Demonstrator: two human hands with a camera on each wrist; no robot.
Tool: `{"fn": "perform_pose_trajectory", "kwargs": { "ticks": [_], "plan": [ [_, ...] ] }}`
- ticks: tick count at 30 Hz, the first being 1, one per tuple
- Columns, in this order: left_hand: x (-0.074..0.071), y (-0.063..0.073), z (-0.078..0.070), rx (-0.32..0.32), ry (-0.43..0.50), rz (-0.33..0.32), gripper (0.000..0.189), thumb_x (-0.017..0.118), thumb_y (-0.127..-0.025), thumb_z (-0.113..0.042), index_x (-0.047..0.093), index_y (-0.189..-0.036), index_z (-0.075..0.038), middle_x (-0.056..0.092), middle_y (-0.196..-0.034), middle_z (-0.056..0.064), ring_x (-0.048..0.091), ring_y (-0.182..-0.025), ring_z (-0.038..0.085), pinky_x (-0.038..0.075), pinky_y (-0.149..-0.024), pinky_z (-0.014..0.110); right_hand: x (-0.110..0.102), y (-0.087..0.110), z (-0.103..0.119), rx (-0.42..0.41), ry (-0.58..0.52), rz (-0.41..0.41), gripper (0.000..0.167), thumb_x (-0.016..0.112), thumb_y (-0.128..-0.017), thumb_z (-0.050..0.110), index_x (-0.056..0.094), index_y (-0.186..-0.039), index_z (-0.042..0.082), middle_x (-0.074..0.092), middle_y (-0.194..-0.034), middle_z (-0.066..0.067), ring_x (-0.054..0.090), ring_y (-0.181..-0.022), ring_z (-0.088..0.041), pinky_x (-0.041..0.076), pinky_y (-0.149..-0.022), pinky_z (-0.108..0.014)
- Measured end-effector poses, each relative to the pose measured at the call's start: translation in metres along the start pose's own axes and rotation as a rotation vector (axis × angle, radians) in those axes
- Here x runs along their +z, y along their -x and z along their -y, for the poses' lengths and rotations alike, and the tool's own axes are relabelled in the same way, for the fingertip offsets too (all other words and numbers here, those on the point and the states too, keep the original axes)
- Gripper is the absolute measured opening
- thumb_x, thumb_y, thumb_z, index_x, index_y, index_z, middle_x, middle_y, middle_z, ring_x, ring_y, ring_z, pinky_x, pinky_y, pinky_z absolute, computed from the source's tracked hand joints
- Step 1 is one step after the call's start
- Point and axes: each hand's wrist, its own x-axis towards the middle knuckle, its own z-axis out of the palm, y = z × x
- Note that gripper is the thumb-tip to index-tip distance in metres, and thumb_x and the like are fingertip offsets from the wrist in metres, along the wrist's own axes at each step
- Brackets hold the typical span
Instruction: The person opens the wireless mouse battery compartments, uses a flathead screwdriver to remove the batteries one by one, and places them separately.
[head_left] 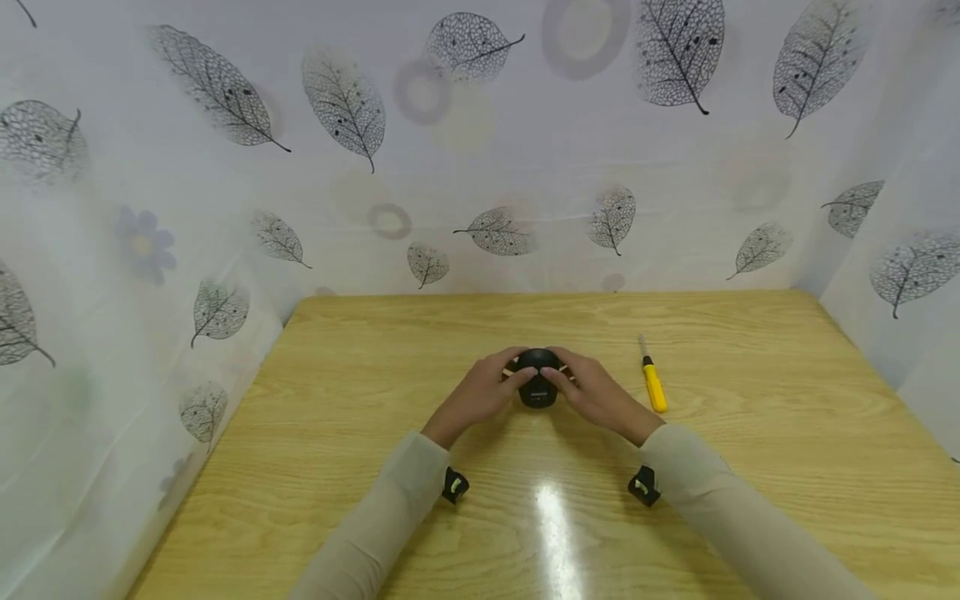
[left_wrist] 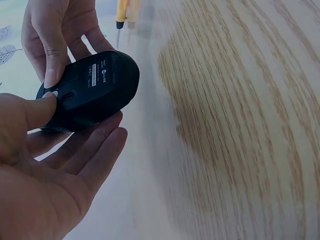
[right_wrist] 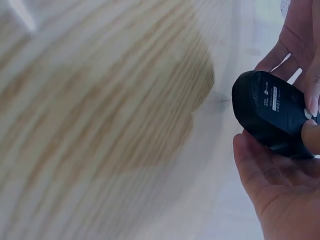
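Note:
A black computer mouse [head_left: 538,394] is held between both hands with its underside turned toward the head camera. On that underside, the left wrist view shows a printed label [left_wrist: 94,75] and an oval sensor opening [left_wrist: 68,97]. My left hand [head_left: 482,390] grips one side, fingers curled beneath and thumb pressing on the flat bottom. From the other side my right hand [head_left: 597,395] grips it the same way, its thumb close to the left one. Between the thumb tips, a small pale round spot [right_wrist: 308,114] shows on the mouse in the right wrist view.
A screwdriver [head_left: 654,387] with a yellow handle lies on the wooden table [head_left: 360,358], to the right of the hands, its shaft pointing to the back. White leaf-patterned curtains [head_left: 525,167] enclose the table at the back and sides.

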Motion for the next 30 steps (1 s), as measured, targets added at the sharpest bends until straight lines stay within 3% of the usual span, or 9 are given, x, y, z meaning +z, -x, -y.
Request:
{"fn": "perform_pose_trajectory", "kwargs": {
  "ticks": [6,15,21,30],
  "plan": [
    [0.001,0.0,-0.001,-0.029,0.037,0.018,0.045,0.049,-0.108,-0.034,0.05,-0.148,-0.013,0.063,-0.13,0.011,0.066,-0.099,0.021,0.058,-0.082,0.035,0.001,0.002,0.0,0.033,-0.009,-0.01,0.039,0.045,-0.11,0.022,0.052,-0.141,-0.001,0.068,-0.113,-0.014,0.067,-0.094,-0.019,0.058,-0.074,-0.03],
    [0.004,0.0,0.002,-0.058,0.074,0.039,0.049,0.046,-0.109,-0.039,0.048,-0.15,-0.013,0.061,-0.133,0.01,0.063,-0.106,0.02,0.056,-0.089,0.039,0.005,0.004,-0.001,0.065,-0.034,-0.025,0.046,0.042,-0.111,0.026,0.046,-0.147,-0.002,0.063,-0.131,-0.021,0.067,-0.106,-0.027,0.06,-0.084,-0.04],
    [0.005,0.0,0.002,-0.084,0.119,0.047,0.05,0.045,-0.109,-0.039,0.046,-0.151,-0.011,0.055,-0.143,0.013,0.061,-0.114,0.021,0.056,-0.093,0.041,0.008,0.005,0.0,0.082,-0.03,-0.049,0.048,0.041,-0.111,0.029,0.045,-0.148,-0.002,0.063,-0.13,-0.021,0.067,-0.108,-0.028,0.058,-0.09,-0.046],
    [0.007,-0.001,0.002,-0.115,0.14,0.037,0.047,0.043,-0.11,-0.036,0.044,-0.152,-0.014,0.056,-0.136,0.012,0.06,-0.109,0.022,0.056,-0.086,0.04,0.013,0.004,0.002,0.114,-0.051,-0.08,0.047,0.043,-0.111,0.03,0.047,-0.147,0.0,0.064,-0.12,-0.017,0.068,-0.093,-0.019,0.06,-0.079,-0.036]
  ]
}}
